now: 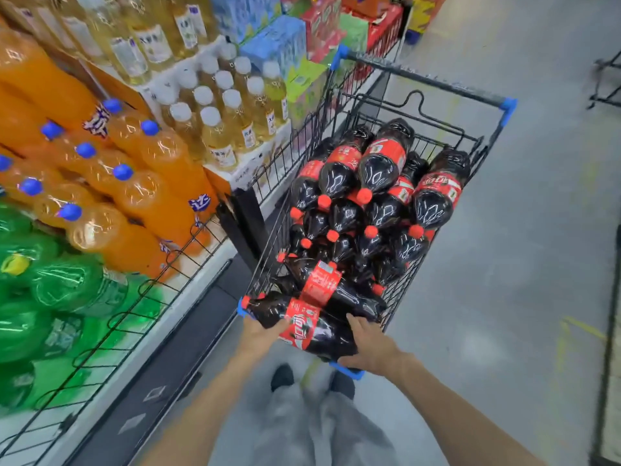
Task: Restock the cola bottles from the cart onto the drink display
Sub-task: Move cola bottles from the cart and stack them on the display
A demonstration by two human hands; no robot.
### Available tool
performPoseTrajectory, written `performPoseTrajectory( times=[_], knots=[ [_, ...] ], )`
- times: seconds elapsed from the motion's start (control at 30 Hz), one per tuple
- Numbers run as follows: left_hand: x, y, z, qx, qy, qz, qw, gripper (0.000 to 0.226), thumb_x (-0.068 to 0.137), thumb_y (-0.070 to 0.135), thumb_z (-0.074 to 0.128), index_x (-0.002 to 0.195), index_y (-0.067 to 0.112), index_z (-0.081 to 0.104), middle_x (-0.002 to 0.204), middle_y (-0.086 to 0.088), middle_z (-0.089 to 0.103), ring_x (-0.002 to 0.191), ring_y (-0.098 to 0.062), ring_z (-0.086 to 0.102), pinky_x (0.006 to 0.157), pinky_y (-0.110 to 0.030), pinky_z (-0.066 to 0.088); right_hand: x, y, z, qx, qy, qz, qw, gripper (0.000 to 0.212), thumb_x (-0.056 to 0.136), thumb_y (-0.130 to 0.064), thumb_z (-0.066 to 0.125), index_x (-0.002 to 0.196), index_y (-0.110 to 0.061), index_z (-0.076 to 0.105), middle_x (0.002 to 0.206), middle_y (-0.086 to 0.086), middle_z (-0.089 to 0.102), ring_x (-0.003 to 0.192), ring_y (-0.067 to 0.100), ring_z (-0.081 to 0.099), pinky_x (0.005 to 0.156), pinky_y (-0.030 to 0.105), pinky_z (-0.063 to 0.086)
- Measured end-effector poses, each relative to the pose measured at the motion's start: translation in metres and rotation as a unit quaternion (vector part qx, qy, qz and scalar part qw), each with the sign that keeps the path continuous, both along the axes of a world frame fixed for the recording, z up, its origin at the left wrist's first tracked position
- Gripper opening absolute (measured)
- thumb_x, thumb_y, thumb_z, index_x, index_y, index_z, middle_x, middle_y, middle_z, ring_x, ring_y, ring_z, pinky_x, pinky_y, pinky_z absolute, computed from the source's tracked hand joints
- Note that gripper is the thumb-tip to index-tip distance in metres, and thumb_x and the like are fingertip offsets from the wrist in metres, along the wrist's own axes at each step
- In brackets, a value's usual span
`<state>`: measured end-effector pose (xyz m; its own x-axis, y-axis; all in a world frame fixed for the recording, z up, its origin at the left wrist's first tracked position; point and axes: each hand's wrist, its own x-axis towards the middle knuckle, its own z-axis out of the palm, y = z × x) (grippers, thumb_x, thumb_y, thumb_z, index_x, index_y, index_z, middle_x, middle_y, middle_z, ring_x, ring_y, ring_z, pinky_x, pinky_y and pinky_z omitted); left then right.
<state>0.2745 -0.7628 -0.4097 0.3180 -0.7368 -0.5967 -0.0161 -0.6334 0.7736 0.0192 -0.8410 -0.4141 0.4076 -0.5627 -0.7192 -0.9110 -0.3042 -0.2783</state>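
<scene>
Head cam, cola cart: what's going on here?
A person is gripping one cola bottle with both hands, left hand near its neck, right hand at its base, at the near end of the cart. The cart holds a pile of cola bottles. Orange soda bottles and green bottles fill the display on the left.

The cart (pixel 420 136) stands right of the drink display (pixel 111 203), cola bottles (pixel 363 203) piled in it, one bottle (pixel 302 322) lying across its near end.
</scene>
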Motion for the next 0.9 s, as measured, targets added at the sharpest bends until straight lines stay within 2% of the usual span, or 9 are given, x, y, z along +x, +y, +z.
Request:
performPoseTrajectory(
  times=[0.07,0.17,0.27,0.4,0.53,0.63,0.73,0.77,0.9],
  knots=[
    [0.0,-0.006,-0.01,0.015,0.043,0.045,0.998,0.039,0.089,0.006,0.08,0.126,0.009,0.067,0.12,-0.007,0.076,0.108,-0.017,0.074,0.105,-0.047,0.054,0.001,-0.003,-0.012,0.008,0.002,0.002,1.0,0.117,0.087,-0.059,0.073,0.167,-0.013,0.001,0.164,0.008,0.02,0.15,0.032,0.022,0.117,0.046,0.038],
    [0.0,-0.018,-0.018,0.046,0.092,0.094,0.99,0.037,0.088,0.017,0.082,0.122,0.017,0.067,0.116,-0.002,0.076,0.106,-0.019,0.073,0.095,-0.036,0.057,0.006,-0.008,-0.027,0.02,0.006,-0.008,1.0,0.121,0.083,-0.06,0.077,0.166,-0.014,0.003,0.163,0.008,0.019,0.149,0.03,0.023,0.114,0.048,0.043],
    [0.006,-0.024,-0.033,0.068,0.13,0.105,0.984,0.042,0.086,0.027,0.084,0.123,0.016,0.068,0.116,-0.004,0.078,0.107,-0.026,0.075,0.1,-0.048,0.057,0.015,-0.011,-0.036,0.024,0.015,-0.013,1.0,0.121,0.079,-0.058,0.082,0.165,-0.013,0.009,0.158,0.007,0.022,0.146,0.029,0.028,0.111,0.048,0.044],
    [0.016,-0.027,-0.05,0.1,0.159,0.113,0.976,0.073,0.061,0.042,0.099,0.121,0.011,0.07,0.112,-0.009,0.079,0.101,-0.028,0.077,0.097,-0.05,0.059,0.02,-0.021,-0.044,0.029,0.038,-0.005,0.999,0.126,0.069,-0.065,0.085,0.162,-0.016,0.016,0.153,0.002,0.033,0.139,0.027,0.04,0.106,0.048,0.048],
    [0.018,-0.03,-0.059,0.109,0.183,0.131,0.968,0.082,0.061,0.036,0.095,0.13,0.012,0.057,0.116,-0.009,0.077,0.099,-0.023,0.077,0.079,-0.034,0.061,0.025,-0.024,-0.05,0.037,0.046,-0.005,0.998,0.129,0.069,-0.067,0.085,0.164,-0.019,0.012,0.154,0.0,0.036,0.138,0.029,0.041,0.107,0.049,0.047],
    [0.018,-0.035,-0.057,0.112,0.183,0.119,0.969,0.102,0.056,0.04,0.102,0.138,0.009,0.049,0.12,-0.009,0.076,0.101,-0.025,0.077,0.078,-0.033,0.064,0.025,-0.024,-0.05,0.036,0.035,-0.024,0.998,0.126,0.065,-0.069,0.084,0.162,-0.023,0.018,0.148,-0.003,0.04,0.135,0.028,0.044,0.108,0.047,0.048],
    [0.014,-0.04,-0.047,0.092,0.154,0.13,0.975,0.085,0.07,0.022,0.097,0.132,0.011,0.04,0.119,-0.009,0.072,0.099,-0.024,0.075,0.069,-0.029,0.063,0.022,-0.021,-0.047,0.035,0.003,-0.054,0.998,0.117,0.064,-0.067,0.083,0.157,-0.025,0.026,0.145,-0.006,0.044,0.13,0.024,0.049,0.107,0.043,0.048],
    [0.013,-0.042,-0.042,0.084,0.148,0.127,0.977,0.083,0.07,0.022,0.097,0.129,0.014,0.039,0.119,-0.008,0.07,0.1,-0.023,0.073,0.07,-0.03,0.063,0.021,-0.02,-0.046,0.035,-0.01,-0.063,0.997,0.114,0.063,-0.066,0.083,0.154,-0.026,0.028,0.144,-0.006,0.046,0.127,0.022,0.05,0.106,0.041,0.049],
    [0.013,-0.046,-0.017,0.03,0.105,0.083,0.991,0.108,0.041,0.056,0.103,0.127,0.031,0.044,0.126,0.001,0.068,0.113,-0.018,0.069,0.1,-0.046,0.058,0.022,-0.018,-0.036,0.033,-0.059,-0.093,0.993,0.108,0.061,-0.064,0.084,0.149,-0.028,0.032,0.139,-0.009,0.05,0.122,0.017,0.052,0.104,0.036,0.051]
  ],
)
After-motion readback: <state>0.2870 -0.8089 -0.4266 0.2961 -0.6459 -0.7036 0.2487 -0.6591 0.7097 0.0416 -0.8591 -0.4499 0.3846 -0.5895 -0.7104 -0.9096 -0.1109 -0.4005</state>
